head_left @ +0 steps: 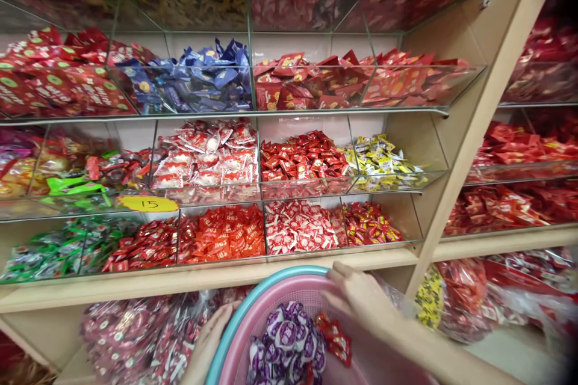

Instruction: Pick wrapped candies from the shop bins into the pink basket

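Our left grip (pixel 210 343) lies along the outer left side of two nested baskets, a teal basket (pixel 292 270) with a pink basket (pixel 293 290) inside it, and our right grip (pixel 356 295) is at the far right part of the rim; whether either is clamped on the plastic we cannot tell, since the left thumb is hidden and the right side is blurred. Inside the pink one we have purple-wrapped sweets (pixel 289 340) heaped to the left and middle, with a few red packets (pixel 335 338) just beside them on the right. If our hold on one side were slack, we think the baskets could tip and spill the load; pushed farther, the rim could knock the wooden ledge (pixel 203 280) just beyond. Our right forearm comes in from the near right, slanting across the baskets, fingers pointing left and far; our left fingers point far and slightly right. Under the ledge at left we see bagged sweets (pixel 135 337); above it stand clear bins with red-and-white sweets (pixel 300 228), a yellow tag (pixel 148 203) marked 15, and, higher up, blue packets (pixel 208 78).
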The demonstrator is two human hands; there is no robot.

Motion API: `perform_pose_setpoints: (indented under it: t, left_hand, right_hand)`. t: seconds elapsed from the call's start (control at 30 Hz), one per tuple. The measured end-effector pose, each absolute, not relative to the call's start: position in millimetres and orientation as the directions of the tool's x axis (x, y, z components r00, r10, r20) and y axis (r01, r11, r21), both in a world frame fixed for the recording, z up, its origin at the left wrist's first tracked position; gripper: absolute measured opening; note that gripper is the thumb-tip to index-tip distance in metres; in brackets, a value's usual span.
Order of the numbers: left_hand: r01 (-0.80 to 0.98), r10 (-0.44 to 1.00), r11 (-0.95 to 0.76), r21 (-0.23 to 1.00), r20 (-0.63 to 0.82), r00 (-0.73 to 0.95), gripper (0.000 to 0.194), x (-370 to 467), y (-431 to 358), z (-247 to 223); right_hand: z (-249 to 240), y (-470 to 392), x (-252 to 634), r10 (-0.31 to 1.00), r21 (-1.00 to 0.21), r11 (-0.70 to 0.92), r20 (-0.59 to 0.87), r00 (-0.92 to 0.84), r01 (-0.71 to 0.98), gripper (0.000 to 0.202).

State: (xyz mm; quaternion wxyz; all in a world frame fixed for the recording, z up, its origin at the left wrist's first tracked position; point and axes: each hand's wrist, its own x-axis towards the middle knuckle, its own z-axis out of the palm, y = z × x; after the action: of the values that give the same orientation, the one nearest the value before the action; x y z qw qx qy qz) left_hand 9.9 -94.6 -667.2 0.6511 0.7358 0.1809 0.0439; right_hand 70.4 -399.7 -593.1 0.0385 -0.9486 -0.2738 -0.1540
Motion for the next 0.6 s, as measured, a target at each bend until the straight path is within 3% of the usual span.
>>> perform_pose_setpoints:
  t: [0.13, 0.23, 0.4, 0.6]
  left_hand:
    - [0.204, 0.332, -0.093, 0.975, -0.163, 0.929, 0.05, 5.3, -95.9, -659.1]
    - [0.166, 0.318, -0.125, 0.978, -0.119, 0.941, 0.046, -1.5, -96.9, -650.5]
    - [0.028, 0.225, -0.222, 0.975, 0.023, 0.974, 0.04, -4.3, -87.1, -661.1]
    - [0.112, 0.267, -0.236, 0.965, -0.046, 0.962, 0.043, 11.9, -77.9, -679.4]
  right_hand:
    - [-503.2, -400.3, 83.1, 0.404, -0.075, -0.833, 0.596, 0.694, 0.549, 0.03]
    - [-447.0, -396.8, 98.4, 0.255, -0.111, -0.882, 0.704, 0.662, 0.458, 0.029]
    - [-400.6, -381.8, 124.4, 0.085, -0.126, -0.971, 0.607, 0.79, 0.202, 0.036]
    - [-393.8, -370.3, 140.7, 0.043, -0.078, -0.992, 0.521, 0.853, 0.097, 0.035]
